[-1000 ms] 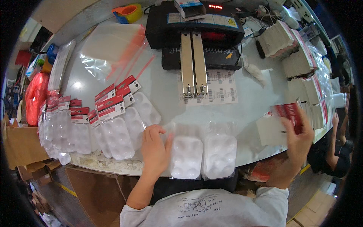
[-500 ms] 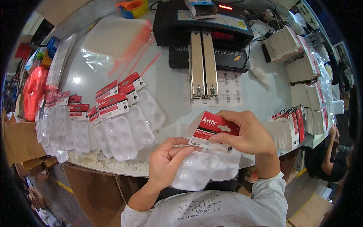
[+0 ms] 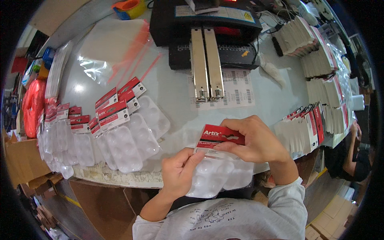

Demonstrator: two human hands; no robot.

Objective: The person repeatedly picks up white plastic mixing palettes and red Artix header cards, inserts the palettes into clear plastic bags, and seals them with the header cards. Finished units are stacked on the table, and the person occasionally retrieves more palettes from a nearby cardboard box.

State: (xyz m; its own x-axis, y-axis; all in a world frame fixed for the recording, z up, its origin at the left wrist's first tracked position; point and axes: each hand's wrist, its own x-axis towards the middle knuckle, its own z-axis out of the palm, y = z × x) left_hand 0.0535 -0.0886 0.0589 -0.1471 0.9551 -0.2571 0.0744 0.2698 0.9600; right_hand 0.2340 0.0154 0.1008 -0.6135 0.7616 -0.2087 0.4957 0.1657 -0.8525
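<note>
The grey table (image 3: 276,94), in the head view, carries carded trays (image 3: 125,148) at left, apparently finished. Your right hand (image 3: 256,138) pinches a red card (image 3: 216,136) at the top of the bagged tray (image 3: 208,176) before you; your left hand (image 3: 178,170) pinches that tray's upper edge. Fitting appears incomplete. The second tray (image 3: 239,176) is partly covered; the bag opening is indistinct.
</note>
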